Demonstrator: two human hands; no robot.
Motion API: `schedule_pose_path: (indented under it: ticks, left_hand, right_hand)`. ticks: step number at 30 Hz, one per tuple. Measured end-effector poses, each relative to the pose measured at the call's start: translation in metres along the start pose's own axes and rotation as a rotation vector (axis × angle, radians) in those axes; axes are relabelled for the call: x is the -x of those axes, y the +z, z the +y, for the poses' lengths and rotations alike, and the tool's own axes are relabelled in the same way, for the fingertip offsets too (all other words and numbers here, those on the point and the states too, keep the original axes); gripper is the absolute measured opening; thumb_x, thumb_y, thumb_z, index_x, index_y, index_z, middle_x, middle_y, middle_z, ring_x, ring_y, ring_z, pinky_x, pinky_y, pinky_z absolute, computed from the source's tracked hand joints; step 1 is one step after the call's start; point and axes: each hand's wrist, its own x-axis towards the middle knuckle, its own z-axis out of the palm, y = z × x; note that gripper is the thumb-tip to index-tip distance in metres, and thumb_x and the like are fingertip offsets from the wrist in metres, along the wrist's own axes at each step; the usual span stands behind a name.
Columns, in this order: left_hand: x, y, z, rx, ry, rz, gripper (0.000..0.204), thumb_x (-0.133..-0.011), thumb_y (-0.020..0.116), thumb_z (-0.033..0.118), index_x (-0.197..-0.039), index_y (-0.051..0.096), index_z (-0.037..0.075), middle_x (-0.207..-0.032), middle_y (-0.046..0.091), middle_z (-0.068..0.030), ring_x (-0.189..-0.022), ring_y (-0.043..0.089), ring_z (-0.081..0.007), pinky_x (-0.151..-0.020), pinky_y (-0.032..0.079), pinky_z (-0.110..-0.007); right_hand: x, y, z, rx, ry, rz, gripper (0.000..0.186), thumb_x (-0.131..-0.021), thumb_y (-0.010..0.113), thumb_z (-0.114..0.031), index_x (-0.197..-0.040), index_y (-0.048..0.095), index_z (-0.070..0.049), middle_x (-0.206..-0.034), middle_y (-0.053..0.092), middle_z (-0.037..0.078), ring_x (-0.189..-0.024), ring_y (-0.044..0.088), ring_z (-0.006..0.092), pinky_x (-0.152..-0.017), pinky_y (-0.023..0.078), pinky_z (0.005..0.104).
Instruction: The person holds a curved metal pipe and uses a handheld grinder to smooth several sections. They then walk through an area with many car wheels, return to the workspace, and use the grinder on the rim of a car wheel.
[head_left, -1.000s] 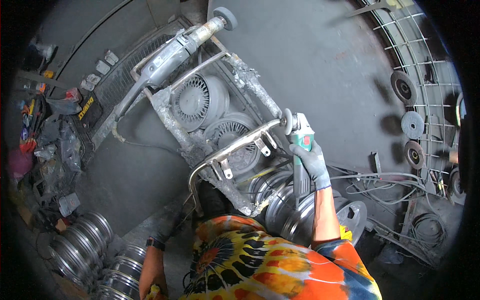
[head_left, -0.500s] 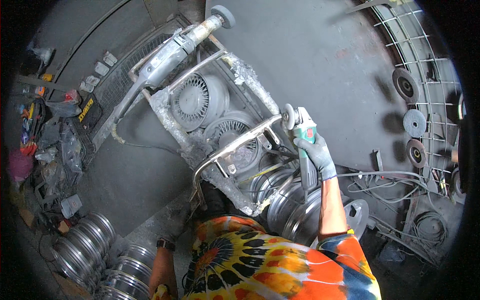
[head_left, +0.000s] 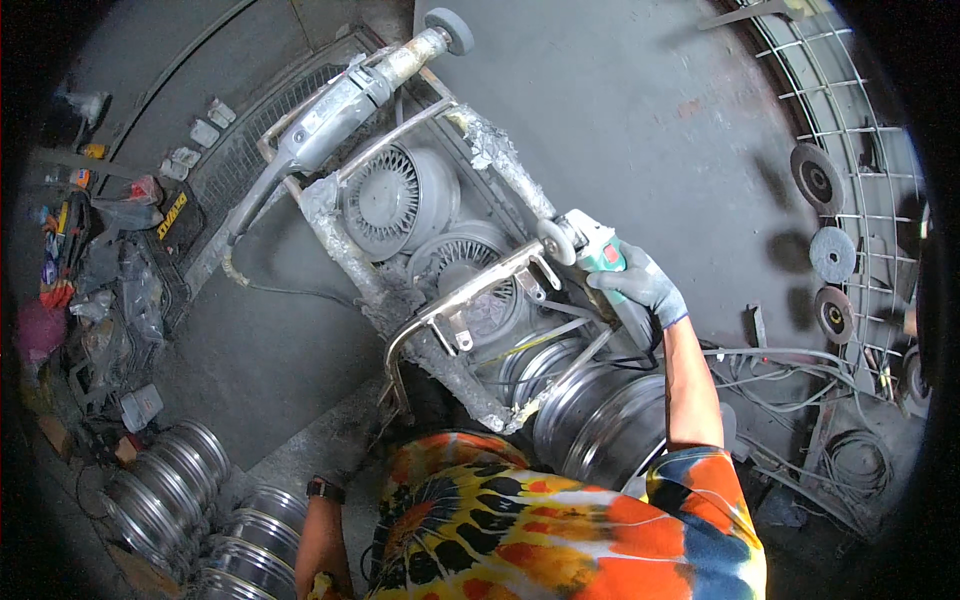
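Note:
In a grey glove, my right hand [head_left: 650,285] is closed around a green and grey angle grinder [head_left: 598,252]. The grinder lies tilted, its small disc [head_left: 556,243] at the right end of a bent metal tube with welded brackets [head_left: 470,290]. Whether disc and tube touch I cannot tell. That tube rests across a crusted metal frame [head_left: 345,245]. Low on the left, my left hand [head_left: 348,452] is a dark shape below a wristwatch, near the tube's lower bent end; its fingers are lost in shadow.
A large grey power tool with a wheel [head_left: 335,120] lies across the frame's far end. Wheel rims [head_left: 395,200] sit under the frame, with more rims [head_left: 165,490] stacked at lower left. Grinding discs [head_left: 832,254] hang on a wire rack at right, above coiled cables [head_left: 860,455].
My right hand has turned and shifted slightly right, tilting the grinder. The disc has moved left and down, onto or beside the tube's end. My left arm has barely moved.

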Motion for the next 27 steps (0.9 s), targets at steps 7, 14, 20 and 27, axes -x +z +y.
schedule_pose_path:
  ticks: [7, 14, 20, 27]
  left_hand:
    - [-0.003, -0.021, 0.013, 0.086, -0.091, -0.061, 0.049, -0.114, 0.051, 0.026, -0.157, 0.054, 0.004, -0.117, 0.074, -0.0292, -0.094, 0.074, -0.0419, -0.082, 0.057, -0.049]
    - [0.001, -0.068, 0.029, 0.385, -0.265, -0.065, 0.047, -0.115, 0.056, 0.036, -0.151, 0.065, 0.007, -0.143, 0.072, -0.0201, -0.123, 0.071, -0.0309, -0.108, 0.052, -0.040]
    - [0.002, -0.070, 0.016, 0.821, -0.449, -0.149, 0.043, -0.117, 0.053, 0.030, -0.152, 0.065, 0.007, -0.149, 0.069, -0.0164, -0.128, 0.066, -0.0247, -0.113, 0.049, -0.036]
    - [-0.003, 0.027, -0.038, -0.145, 0.058, -0.025, 0.059, -0.113, 0.061, 0.044, -0.157, 0.058, 0.005, -0.151, 0.066, -0.0184, -0.136, 0.063, -0.0323, -0.117, 0.047, -0.047]
  right_hand:
    - [-0.006, -0.008, 0.004, 0.019, -0.013, -0.063, 0.068, -0.080, 0.092, -0.033, -0.136, 0.070, -0.002, -0.121, 0.078, 0.012, -0.111, 0.073, 0.0222, -0.104, 0.056, 0.0379]
    - [-0.011, -0.002, 0.016, 0.020, -0.061, -0.068, 0.068, -0.080, 0.093, -0.034, -0.136, 0.070, -0.002, -0.122, 0.079, 0.012, -0.111, 0.073, 0.0215, -0.105, 0.056, 0.0383]
    - [-0.014, -0.011, 0.009, 0.029, -0.067, -0.118, 0.069, -0.081, 0.093, -0.036, -0.136, 0.070, -0.002, -0.125, 0.079, 0.013, -0.115, 0.073, 0.0225, -0.107, 0.055, 0.0390]
    - [-0.005, -0.003, -0.009, 0.044, 0.012, -0.039, 0.069, -0.082, 0.092, -0.038, -0.137, 0.071, -0.002, -0.124, 0.079, 0.014, -0.114, 0.073, 0.0235, -0.106, 0.055, 0.0392]
